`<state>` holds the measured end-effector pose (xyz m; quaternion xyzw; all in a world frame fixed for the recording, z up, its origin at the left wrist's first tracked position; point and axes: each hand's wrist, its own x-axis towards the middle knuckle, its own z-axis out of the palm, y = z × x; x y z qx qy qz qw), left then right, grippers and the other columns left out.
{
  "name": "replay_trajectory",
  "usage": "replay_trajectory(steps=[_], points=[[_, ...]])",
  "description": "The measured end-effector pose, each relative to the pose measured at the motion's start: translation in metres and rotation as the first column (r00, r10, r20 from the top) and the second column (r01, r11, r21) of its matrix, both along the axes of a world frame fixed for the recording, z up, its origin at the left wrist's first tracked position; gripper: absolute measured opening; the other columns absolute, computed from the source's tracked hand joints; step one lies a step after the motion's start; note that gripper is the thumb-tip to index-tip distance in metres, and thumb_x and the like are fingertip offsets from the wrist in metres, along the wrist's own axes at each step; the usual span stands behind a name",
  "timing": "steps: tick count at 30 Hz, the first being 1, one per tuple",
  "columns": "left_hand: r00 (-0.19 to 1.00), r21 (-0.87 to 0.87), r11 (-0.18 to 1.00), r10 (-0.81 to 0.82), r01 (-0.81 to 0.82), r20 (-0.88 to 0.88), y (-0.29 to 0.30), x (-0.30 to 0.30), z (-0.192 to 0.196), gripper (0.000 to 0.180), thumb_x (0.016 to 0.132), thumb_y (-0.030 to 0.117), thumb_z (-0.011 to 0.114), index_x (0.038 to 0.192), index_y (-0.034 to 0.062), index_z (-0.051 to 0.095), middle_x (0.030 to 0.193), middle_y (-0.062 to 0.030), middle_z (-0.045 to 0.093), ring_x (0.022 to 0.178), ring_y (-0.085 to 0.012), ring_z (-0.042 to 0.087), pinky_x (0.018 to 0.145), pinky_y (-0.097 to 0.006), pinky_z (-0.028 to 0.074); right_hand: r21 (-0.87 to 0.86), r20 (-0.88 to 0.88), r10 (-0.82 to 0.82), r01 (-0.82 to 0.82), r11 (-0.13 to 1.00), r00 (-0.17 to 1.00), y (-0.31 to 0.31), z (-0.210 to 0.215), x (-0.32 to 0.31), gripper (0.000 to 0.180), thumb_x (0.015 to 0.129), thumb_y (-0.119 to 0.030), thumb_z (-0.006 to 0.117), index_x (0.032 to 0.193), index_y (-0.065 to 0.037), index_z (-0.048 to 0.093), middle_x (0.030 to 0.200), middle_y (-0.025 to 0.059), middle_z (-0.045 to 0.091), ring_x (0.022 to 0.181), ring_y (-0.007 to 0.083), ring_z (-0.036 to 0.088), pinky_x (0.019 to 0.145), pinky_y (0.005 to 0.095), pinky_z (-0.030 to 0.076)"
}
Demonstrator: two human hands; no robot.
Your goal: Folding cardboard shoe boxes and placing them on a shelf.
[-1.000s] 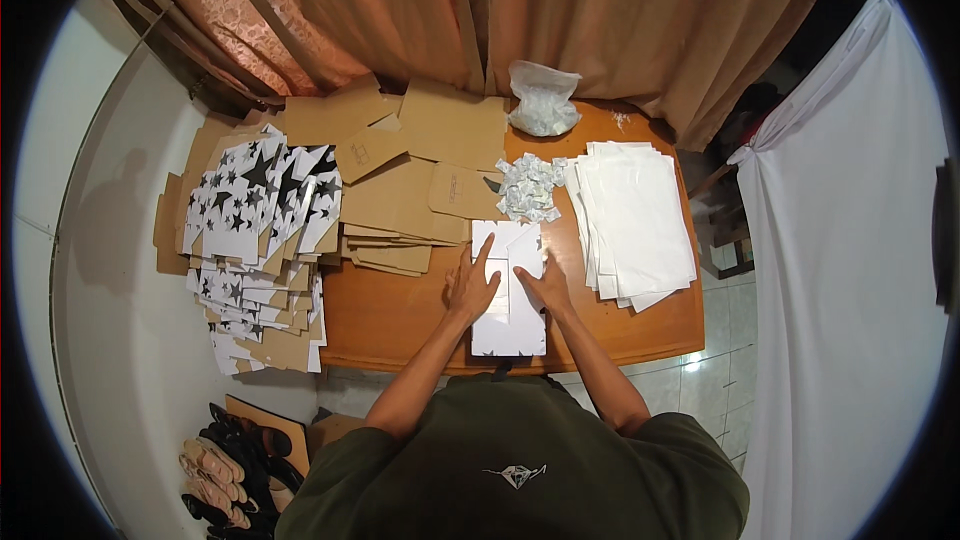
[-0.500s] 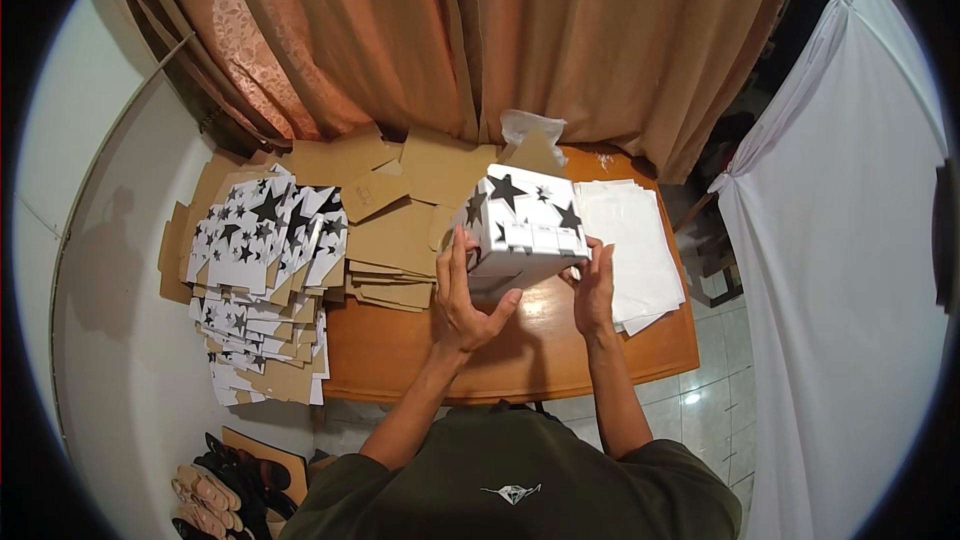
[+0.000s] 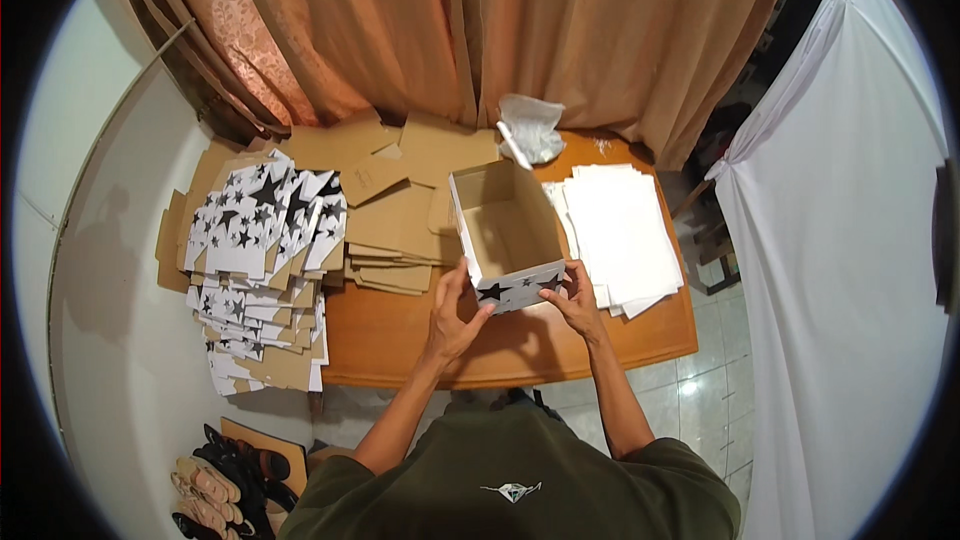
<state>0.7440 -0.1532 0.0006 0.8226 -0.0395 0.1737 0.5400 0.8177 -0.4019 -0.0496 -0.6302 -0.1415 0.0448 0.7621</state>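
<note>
A white cardboard box with black stars [image 3: 522, 289] is between my hands over the wooden table, its top uncovered and its bare brown inside showing. My left hand [image 3: 455, 318] grips the box at its near left corner, thumb against the near wall. At the near right corner my right hand [image 3: 576, 302] holds it, with the thumb on the starred front and the fingers bent at the edge. Whether the box's bottom touches the table is hidden.
Star-printed flat cardboard pieces [image 3: 245, 225] pile up on the left, beside plain brown cardboard sheets [image 3: 395, 225]. White paper sheets [image 3: 625, 240] lie to the right on the wooden table [image 3: 385, 355]. A clear plastic bag [image 3: 535, 130] sits behind the box. Shoes [image 3: 225, 480] stand at lower left.
The box has been tipped so its open top now faces up, where its starred outside showed before. Both hands have shifted toward its near corners, and the plastic bag behind shows more.
</note>
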Motion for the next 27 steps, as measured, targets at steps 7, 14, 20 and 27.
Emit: replay_trajectory(steps=[7, 14, 20, 27], points=[[0.999, 0.162, 0.986, -0.045, 0.046, -0.008, -0.008, -0.041, -0.113, 0.078, 0.084, 0.015, 0.082, 0.151, 0.008, 0.044, 0.135, -0.0192, 0.049, 0.12, -0.0372, 0.056, 0.099, -0.043, 0.051, -0.103, -0.16, 0.056, -0.073, 0.992, 0.986, -0.02, -0.09, -0.028, 0.041, 0.083, 0.006, 0.08, 0.108, -0.007, 0.05, 0.108, 0.0032, 0.062, 0.106, 0.0122, 0.06, 0.1, 0.029, 0.047], [0.944, 0.389, 0.864, -0.261, 0.321, -0.2, 0.003, -0.047, -0.127, 0.061, 0.093, 0.03, 0.069, 0.145, 0.0066, 0.047, 0.125, -0.0243, 0.053, 0.116, -0.0458, 0.055, 0.095, -0.052, 0.047, -0.315, -0.16, -0.023, -0.029, 0.949, 0.987, -0.047, -0.15, -0.039, 0.067, 0.079, 0.01, 0.077, 0.138, -0.007, 0.048, 0.138, 0.0133, 0.054, 0.131, 0.0259, 0.056, 0.102, 0.0331, 0.049], [0.977, 0.195, 0.958, 0.205, -0.212, 0.055, 0.047, 0.058, -0.124, 0.052, 0.103, 0.028, 0.053, 0.144, -0.0025, 0.045, 0.137, -0.0272, 0.051, 0.13, -0.0456, 0.045, 0.111, -0.052, 0.036, -0.3, -0.406, -0.166, 0.04, 0.953, 0.899, -0.051, -0.123, -0.068, 0.101, 0.078, 0.004, 0.081, 0.159, -0.015, 0.024, 0.145, 0.0208, 0.043, 0.115, 0.0251, 0.065, 0.089, 0.0329, 0.055], [0.939, 0.025, 0.989, -0.133, 0.149, -0.317, 0.094, 0.16, -0.181, 0.048, 0.101, 0.016, 0.055, 0.145, -0.0001, 0.045, 0.146, -0.0253, 0.049, 0.132, -0.0413, 0.051, 0.113, -0.046, 0.038, -0.145, -0.39, 0.031, -0.095, 0.985, 0.92, -0.014, -0.114, -0.062, 0.103, 0.083, -0.005, 0.085, 0.163, -0.013, 0.019, 0.134, 0.0133, 0.056, 0.084, 0.0118, 0.058, 0.069, 0.0281, 0.051]])
